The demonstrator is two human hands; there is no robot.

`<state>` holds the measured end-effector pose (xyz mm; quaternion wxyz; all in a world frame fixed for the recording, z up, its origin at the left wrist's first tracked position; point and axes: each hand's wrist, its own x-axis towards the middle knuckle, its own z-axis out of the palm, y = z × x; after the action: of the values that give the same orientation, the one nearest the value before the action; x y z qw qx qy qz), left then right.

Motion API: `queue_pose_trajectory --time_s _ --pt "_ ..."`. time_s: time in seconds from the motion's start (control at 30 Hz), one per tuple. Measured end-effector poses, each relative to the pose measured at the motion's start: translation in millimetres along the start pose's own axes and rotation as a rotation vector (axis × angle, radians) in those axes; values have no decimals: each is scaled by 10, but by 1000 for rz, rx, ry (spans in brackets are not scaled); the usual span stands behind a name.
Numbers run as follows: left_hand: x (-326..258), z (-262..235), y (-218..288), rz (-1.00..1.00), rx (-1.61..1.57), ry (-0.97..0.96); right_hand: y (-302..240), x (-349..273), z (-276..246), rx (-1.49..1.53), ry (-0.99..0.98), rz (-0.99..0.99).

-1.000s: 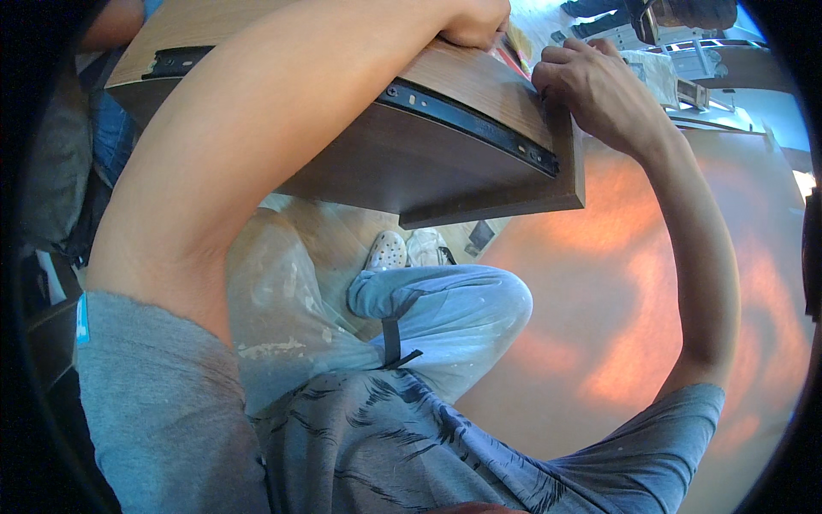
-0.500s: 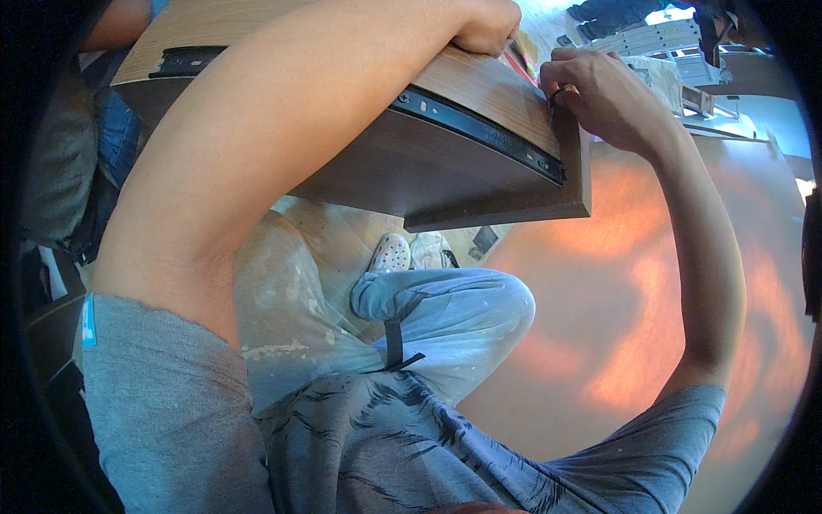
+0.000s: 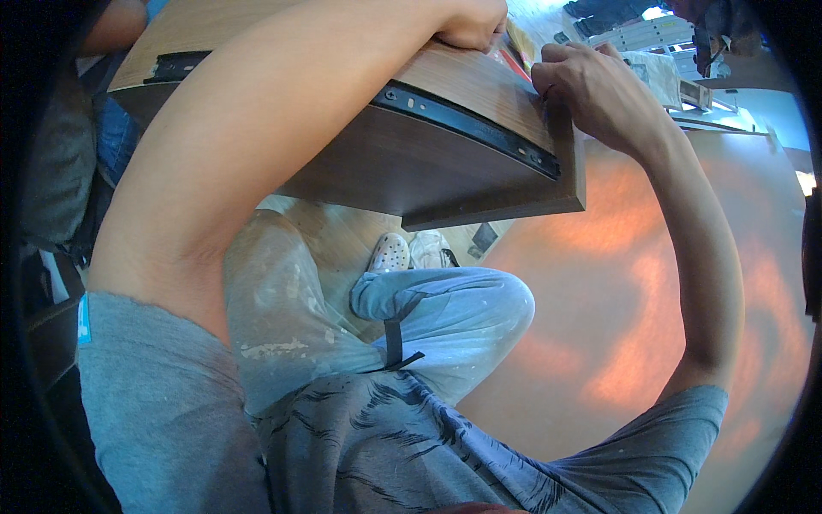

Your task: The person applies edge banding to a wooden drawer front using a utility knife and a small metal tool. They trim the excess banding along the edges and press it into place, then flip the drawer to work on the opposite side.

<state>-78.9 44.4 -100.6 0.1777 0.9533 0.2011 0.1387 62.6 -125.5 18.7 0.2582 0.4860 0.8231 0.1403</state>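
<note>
Brown wood forms the drawer (image 3: 360, 163), located ahead of the person's knees; a black rail (image 3: 471, 128) runs along its near side, and the left forearm (image 3: 231, 128) crosses that side; a rail section (image 3: 175, 66) also shows left of the forearm, though whether both are one piece cannot be told. Left hand (image 3: 475, 26): positioned at the top of the drawer, fingers curled together; the fingertips are hidden, so whether they clamp anything cannot be told. Right hand (image 3: 591, 90): positioned at the upper edge of the end panel (image 3: 572, 163), fingers bent and close together; fingertip closure cannot be told. White clog (image 3: 390, 253): on the floor (image 3: 338, 236); a pale board (image 3: 599, 300) with orange light patches extends to the right.
</note>
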Motion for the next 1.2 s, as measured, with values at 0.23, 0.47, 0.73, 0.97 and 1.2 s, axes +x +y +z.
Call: queue_pose_trajectory --time_s 0.23,0.47,0.73,0.97,1.2 --pt "35 63 -19 12 -32 26 -36 144 -84 126 -222 190" --pt "137 144 -97 23 -21 38 115 54 32 86 128 -167" --pt "201 212 -207 56 -24 52 -23 25 -48 -6 -42 26" --pt "250 260 -259 109 -13 45 -99 133 -75 42 -94 167" --pt "253 195 -96 38 151 -31 -74 127 -90 7 -158 200"
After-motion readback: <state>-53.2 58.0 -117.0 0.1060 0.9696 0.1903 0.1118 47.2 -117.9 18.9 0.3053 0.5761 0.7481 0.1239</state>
